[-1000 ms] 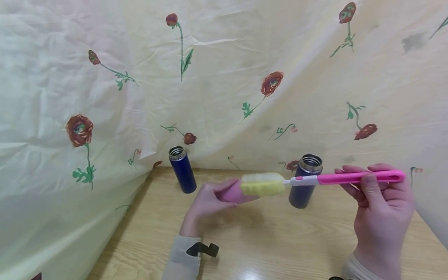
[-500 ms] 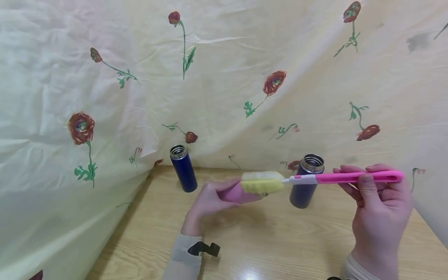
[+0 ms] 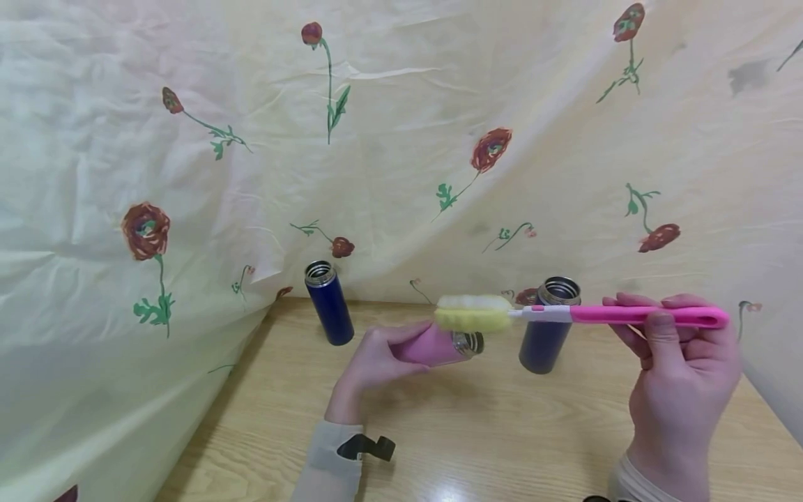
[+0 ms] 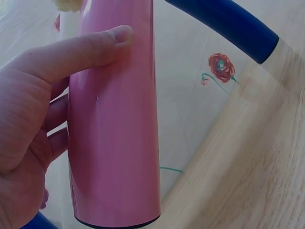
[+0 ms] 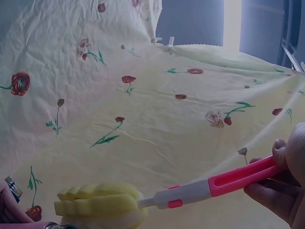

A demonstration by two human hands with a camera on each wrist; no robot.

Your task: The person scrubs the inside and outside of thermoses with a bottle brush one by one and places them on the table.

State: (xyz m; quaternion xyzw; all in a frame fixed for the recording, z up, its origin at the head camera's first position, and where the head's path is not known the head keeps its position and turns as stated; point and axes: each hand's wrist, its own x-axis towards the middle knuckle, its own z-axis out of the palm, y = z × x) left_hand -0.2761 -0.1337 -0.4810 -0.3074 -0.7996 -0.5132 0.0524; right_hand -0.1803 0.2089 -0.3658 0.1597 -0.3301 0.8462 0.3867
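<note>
My left hand (image 3: 376, 359) grips a pink bottle (image 3: 433, 346), tilted almost flat above the table with its open metal mouth facing right. In the left wrist view, the thumb lies across the side of the pink bottle (image 4: 114, 129), its dark base lowest. My right hand (image 3: 680, 369) holds the pink and grey handle of a sponge bottle brush (image 3: 473, 314) between thumb and fingers. The brush lies level, its yellow and white sponge head just above the bottle and overlapping it. In the right wrist view, the sponge head (image 5: 102, 205) is outside the bottle.
Two dark blue bottles, both lidless and upright, stand at the back of the wooden table (image 3: 502, 432): one blue bottle (image 3: 330, 307) at left, another blue bottle (image 3: 544, 341) at right, partly behind the brush. A flowered cloth (image 3: 389, 174) hangs behind and at the left.
The sponge head has risen slightly off the front of the pink bottle, whose metal mouth, hidden a second ago, now shows. Both hands keep their hold.
</note>
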